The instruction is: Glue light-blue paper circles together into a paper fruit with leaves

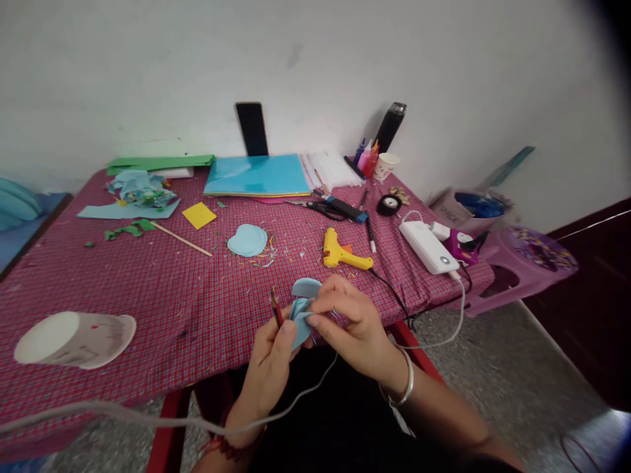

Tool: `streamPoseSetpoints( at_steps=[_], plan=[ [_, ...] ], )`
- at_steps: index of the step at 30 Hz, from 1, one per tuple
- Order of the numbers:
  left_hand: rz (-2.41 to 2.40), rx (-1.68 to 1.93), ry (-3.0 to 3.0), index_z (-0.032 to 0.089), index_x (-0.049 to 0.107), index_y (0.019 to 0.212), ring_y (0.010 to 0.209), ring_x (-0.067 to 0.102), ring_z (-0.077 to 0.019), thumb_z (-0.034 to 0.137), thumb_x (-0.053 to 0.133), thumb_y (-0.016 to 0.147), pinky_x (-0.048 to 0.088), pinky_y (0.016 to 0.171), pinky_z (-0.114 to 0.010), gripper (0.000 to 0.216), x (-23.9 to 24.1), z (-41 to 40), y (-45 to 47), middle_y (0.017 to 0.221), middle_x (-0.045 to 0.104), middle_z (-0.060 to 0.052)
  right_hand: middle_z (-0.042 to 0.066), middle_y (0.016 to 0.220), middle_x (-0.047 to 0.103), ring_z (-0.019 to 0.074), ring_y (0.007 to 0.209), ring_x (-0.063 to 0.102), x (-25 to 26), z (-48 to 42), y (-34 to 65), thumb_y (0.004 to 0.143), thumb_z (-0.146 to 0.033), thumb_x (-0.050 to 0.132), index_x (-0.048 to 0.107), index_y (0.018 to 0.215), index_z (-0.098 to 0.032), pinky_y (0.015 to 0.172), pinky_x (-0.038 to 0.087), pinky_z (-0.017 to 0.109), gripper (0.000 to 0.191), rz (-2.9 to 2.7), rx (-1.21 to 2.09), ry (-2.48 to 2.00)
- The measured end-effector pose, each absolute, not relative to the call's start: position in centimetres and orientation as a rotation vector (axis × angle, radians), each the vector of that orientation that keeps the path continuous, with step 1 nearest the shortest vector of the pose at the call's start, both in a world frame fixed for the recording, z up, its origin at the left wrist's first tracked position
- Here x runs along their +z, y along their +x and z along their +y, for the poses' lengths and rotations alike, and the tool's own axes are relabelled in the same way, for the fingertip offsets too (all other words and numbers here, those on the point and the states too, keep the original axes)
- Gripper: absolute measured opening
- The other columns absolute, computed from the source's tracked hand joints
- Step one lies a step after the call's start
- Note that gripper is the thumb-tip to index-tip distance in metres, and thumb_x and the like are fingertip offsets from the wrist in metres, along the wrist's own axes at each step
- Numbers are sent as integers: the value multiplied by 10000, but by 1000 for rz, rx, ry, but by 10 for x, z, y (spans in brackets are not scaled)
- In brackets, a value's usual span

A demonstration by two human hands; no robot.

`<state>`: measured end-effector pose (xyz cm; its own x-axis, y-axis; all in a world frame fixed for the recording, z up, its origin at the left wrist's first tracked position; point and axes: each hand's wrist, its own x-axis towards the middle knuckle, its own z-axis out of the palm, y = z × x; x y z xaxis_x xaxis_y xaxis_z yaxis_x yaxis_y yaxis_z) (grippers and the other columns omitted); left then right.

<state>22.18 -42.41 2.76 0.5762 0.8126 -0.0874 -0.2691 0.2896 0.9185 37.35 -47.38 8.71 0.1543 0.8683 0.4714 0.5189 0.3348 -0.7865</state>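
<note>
My left hand point(272, 358) is closed around a red pencil point(276, 307) and the lower part of a light blue paper piece point(302, 303). My right hand point(348, 322) pinches the same blue paper from the right, fingers pressed together on its folded edge. Both hands hover at the front edge of the table point(162, 289), which has a red checked cloth. A stack of round light blue paper cut-outs point(247, 240) lies further back on the cloth. A yellow glue gun point(342, 253) rests just beyond my right hand.
A white paper cup point(73, 338) lies on its side at the front left. Coloured paper sheets point(257, 175), scissors point(320, 207), a marker, tape, a white power bank point(428, 246), glue bottles and a black flask stand at the back and right. A purple stool point(522, 259) is beside the table.
</note>
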Motion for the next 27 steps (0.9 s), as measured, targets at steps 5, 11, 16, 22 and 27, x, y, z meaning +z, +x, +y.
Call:
streamPoseSetpoints(
  at_steps=[5,11,16,22,27],
  plan=[
    [584,795,1102,189,740,949,824,582,-204,505,538,866,500,751,-305,384,41,-413,220,918,667,-75,-7,798,577,148,780,561,93,-477,373,881,-170,628,658,880,-232,726,418,347,69,-1625,242,-1312],
    [594,632,1083,204,726,678,635,572,-214,641,629,686,494,579,-334,447,64,-401,214,655,629,-73,-9,791,561,138,757,539,93,-478,379,900,-181,614,667,925,-236,709,381,353,80,-1802,158,-1279],
    [808,626,1072,176,682,705,464,475,-105,452,702,745,385,445,-223,279,59,-406,218,529,560,16,-4,779,568,146,747,525,91,-479,380,886,-148,614,648,917,-232,695,358,366,97,-1912,80,-1289],
    [965,859,1162,175,574,614,479,362,-78,429,571,880,294,436,-209,368,54,-413,221,520,435,52,35,926,649,180,835,568,93,-486,371,837,-124,629,599,947,-215,734,385,392,146,-1894,75,-1265],
    [967,971,1246,188,652,686,550,455,-99,388,587,886,375,509,-214,290,55,-415,221,566,526,40,7,818,649,162,755,563,90,-484,362,866,-158,601,551,875,-216,711,403,369,77,-1779,274,-1249]
  ],
)
